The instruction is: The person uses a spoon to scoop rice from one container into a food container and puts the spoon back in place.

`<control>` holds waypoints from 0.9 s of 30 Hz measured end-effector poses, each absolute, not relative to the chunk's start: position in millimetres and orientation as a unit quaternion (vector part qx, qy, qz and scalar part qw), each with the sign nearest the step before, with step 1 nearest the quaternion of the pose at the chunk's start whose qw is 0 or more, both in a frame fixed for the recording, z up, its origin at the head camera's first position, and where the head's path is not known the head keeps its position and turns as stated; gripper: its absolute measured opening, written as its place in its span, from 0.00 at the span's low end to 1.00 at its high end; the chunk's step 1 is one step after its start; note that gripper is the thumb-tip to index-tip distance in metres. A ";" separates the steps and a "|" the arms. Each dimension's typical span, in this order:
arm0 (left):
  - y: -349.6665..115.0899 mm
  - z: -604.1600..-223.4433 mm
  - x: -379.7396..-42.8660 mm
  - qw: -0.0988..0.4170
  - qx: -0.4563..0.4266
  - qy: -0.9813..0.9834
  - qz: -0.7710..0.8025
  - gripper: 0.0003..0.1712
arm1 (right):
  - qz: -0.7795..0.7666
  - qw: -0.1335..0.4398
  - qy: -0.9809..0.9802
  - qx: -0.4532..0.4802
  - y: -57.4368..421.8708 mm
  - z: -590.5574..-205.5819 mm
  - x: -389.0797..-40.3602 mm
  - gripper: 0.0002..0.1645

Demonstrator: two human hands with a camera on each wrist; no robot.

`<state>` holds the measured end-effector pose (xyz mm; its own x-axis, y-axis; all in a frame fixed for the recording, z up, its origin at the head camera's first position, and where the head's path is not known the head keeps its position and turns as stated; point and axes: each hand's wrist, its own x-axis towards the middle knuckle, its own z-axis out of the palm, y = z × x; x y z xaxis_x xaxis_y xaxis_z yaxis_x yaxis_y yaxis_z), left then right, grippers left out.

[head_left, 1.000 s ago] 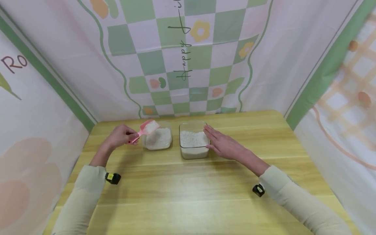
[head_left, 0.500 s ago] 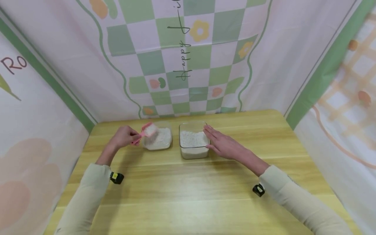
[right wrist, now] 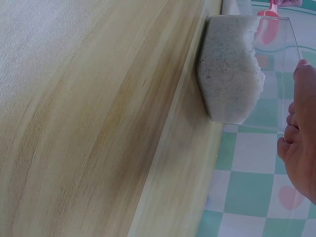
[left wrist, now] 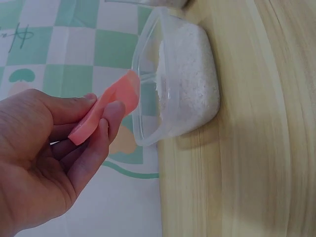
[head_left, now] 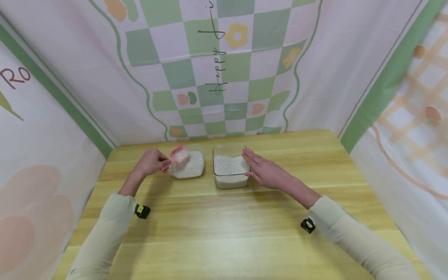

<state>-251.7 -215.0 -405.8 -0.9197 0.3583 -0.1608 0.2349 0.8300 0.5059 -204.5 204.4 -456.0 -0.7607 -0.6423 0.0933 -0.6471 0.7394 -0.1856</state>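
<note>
My left hand (head_left: 150, 161) pinches the handle of a small pink scoop (left wrist: 118, 96) between thumb and fingers. White, fine-grained stuff lies in the scoop's bowl, which is over the left part of a low clear plastic tub (left wrist: 170, 64). That tub holds a layer of the same white stuff. Right of it stands a taller clear square container (head_left: 231, 182), more than half full of white grains, their surface uneven in the right wrist view. My right hand (head_left: 267, 173) rests with extended fingers along this container's right rim; its fingertips are at the rim's far corner.
Both containers stand towards the back of a light wooden table (head_left: 224, 225). Behind it hangs a green-and-white checked curtain (head_left: 224, 77), with more printed cloth on both sides. A small black device (head_left: 142, 211) sits at my left cuff, another (head_left: 308, 225) at my right.
My left hand has moved slightly to the right, and the scoop has turned and tilted over the low tub. My right hand stays at the taller container.
</note>
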 end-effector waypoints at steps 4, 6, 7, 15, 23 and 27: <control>-212.1 -406.0 -249.9 0.125 0.166 0.951 0.230 0.16 | 0.106 0.012 -0.932 0.346 204.8 -456.9 -204.9 0.40; -210.8 -405.4 -249.0 0.126 0.170 0.952 0.222 0.16 | 0.108 0.013 -0.931 0.348 205.2 -457.4 -205.3 0.40; -210.3 -404.9 -248.6 0.126 0.172 0.953 0.217 0.16 | 0.110 0.014 -0.931 0.348 205.3 -457.6 -205.3 0.40; -208.9 -409.8 -249.3 0.116 0.198 0.954 0.194 0.12 | 0.116 0.012 -0.930 0.348 205.9 -459.0 -205.8 0.40; -204.6 -409.8 -246.7 0.105 0.190 0.964 0.156 0.10 | 0.116 0.014 -0.930 0.348 206.0 -460.2 -206.2 0.40; -202.3 -410.7 -246.3 0.088 0.194 0.968 0.135 0.10 | 0.116 0.013 -0.931 0.347 205.7 -459.9 -206.0 0.40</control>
